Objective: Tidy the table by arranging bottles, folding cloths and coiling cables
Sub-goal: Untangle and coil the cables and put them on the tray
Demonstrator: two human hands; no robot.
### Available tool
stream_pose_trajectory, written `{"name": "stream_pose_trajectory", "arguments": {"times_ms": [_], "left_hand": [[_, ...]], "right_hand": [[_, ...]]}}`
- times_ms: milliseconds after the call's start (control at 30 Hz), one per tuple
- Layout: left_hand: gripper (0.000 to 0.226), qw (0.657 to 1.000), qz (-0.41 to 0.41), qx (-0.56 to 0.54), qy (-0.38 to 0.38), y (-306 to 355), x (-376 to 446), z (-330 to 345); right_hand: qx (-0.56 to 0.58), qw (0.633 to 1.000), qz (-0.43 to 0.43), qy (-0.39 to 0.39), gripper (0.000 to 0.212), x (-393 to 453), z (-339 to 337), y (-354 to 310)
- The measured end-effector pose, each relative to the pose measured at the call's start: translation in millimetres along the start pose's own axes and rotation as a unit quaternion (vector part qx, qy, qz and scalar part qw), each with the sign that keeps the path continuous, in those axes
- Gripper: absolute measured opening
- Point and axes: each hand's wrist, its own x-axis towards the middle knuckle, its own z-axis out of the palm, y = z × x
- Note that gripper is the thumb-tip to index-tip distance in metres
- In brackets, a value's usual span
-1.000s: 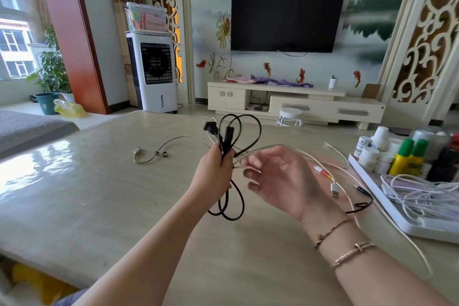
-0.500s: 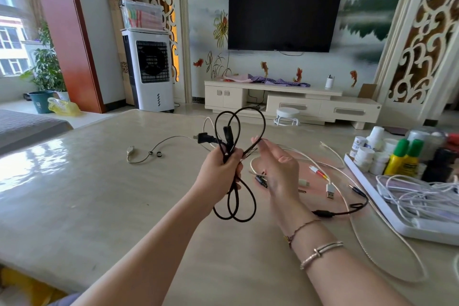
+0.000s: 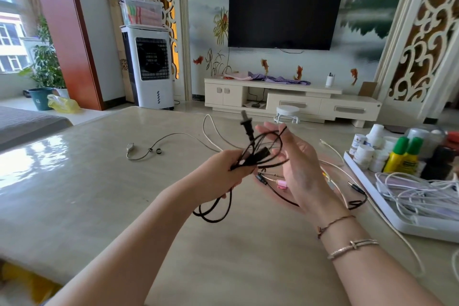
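Dark television (image 3: 285,11) on a painted wall above a cream cabinet (image 3: 293,100).

One camera sits on the person's head. It looks forward and down, close over the tabletop (image 3: 99,194), toward its far edge.

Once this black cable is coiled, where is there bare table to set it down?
Bare table lies left of the hands, between the near edge and the grey cable. Right is crowded: loose cables run to the white tray, itself full of bottles and white cords.
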Motion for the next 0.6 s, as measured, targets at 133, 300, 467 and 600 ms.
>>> {"name": "stream_pose_trajectory", "arguments": {"times_ms": [133, 300, 467, 600], "left_hand": [[0.015, 0.99, -0.065, 0.086, -0.092, 0, -4, -5], [0.014, 0.948, -0.104, 0.278, -0.113, 4, -3, -13], [0.023, 0.905, -0.078, 0.413, -0.061, 8, -5, -10], [0.019, 0.925, -0.065, 0.374, -0.018, 1, -4, -19]], "right_hand": [[-0.036, 0.997, -0.021, -0.067, 0.045, 1, -4, 5], [-0.058, 0.993, -0.005, -0.103, 0.033, 5, -6, 3], [-0.176, 0.977, -0.031, -0.115, 0.026, 6, -1, 7], [-0.338, 0.933, -0.049, -0.112, 0.024, 7, -3, 18]]}}
